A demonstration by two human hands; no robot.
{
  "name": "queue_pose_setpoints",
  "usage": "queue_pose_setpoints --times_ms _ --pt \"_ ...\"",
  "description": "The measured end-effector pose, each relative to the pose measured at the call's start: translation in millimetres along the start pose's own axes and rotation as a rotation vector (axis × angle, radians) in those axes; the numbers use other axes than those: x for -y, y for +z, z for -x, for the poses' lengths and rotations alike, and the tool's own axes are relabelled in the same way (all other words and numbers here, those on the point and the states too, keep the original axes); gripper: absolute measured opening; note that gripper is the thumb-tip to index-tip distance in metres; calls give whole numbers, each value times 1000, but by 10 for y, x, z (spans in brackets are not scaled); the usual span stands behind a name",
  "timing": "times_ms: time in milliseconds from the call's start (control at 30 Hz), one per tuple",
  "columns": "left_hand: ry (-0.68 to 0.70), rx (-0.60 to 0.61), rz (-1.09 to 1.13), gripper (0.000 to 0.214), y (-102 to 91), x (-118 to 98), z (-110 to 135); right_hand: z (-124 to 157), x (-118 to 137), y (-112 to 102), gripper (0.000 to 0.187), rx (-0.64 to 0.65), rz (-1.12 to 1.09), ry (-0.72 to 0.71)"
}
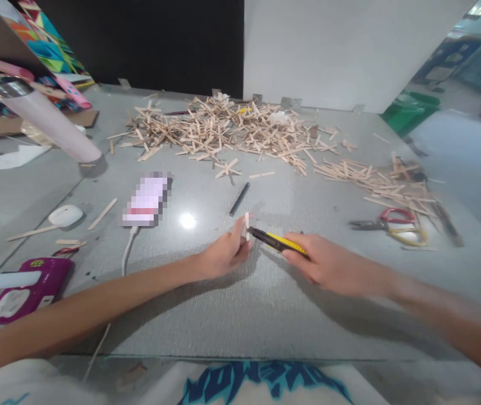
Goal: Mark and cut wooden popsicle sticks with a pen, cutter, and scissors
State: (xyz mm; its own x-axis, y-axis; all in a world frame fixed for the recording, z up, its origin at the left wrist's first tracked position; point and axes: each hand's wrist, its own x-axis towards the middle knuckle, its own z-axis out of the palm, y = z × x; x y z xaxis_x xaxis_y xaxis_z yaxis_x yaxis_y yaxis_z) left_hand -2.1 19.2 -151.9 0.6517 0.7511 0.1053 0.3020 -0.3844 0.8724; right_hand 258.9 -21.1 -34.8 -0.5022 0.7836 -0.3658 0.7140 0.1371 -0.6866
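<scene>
1. Left hand [225, 250]: fingertips closed on a small wooden stick [247, 220], held roughly upright.
2. Right hand [320, 259]: wrapped around a yellow and black box cutter [280, 243], front end pointing toward the left hand, at the stick; blade contact too small to tell.
3. Hands: near each other but apart, cutter between, both over the grey table [240, 320].
4. Pen [239, 198], dark: lying just beyond the left hand's fingertips.
5. Crossed sticks [228, 167]: farther out, beyond the pen.
6. Large heap of wooden sticks [210, 129]: well beyond both hands.
7. Smaller pile of sticks [371, 180]: beyond the right hand, outward to its right.
8. Hand tool [367, 225] with red and yellow handles: right of the right hand, near the smaller pile.
9. Phone [147, 198], blurred, with white cable [127, 253]: left of the left hand, cable passing by the forearm.
10. Purple pouch [57, 275]: farther left, beside the left forearm.
</scene>
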Motion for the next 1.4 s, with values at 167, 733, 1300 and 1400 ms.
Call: queue_pose_setpoints --times_ms 167,733,1300,1400 --pt "-24 -3 40 62 -4 10 -2 -33 1 102 22 23 -31 90" --pt "-4 20 -31 60 -8 -29 13 85 -233 607 28 -157 97 215" --pt "-134 -200 -32 55 32 -96 -38 68 -157 319 27 -162 -72 -5" --pt "-167 -177 29 53 0 -129 -51 15 -146 263 31 -200 -7 -7"
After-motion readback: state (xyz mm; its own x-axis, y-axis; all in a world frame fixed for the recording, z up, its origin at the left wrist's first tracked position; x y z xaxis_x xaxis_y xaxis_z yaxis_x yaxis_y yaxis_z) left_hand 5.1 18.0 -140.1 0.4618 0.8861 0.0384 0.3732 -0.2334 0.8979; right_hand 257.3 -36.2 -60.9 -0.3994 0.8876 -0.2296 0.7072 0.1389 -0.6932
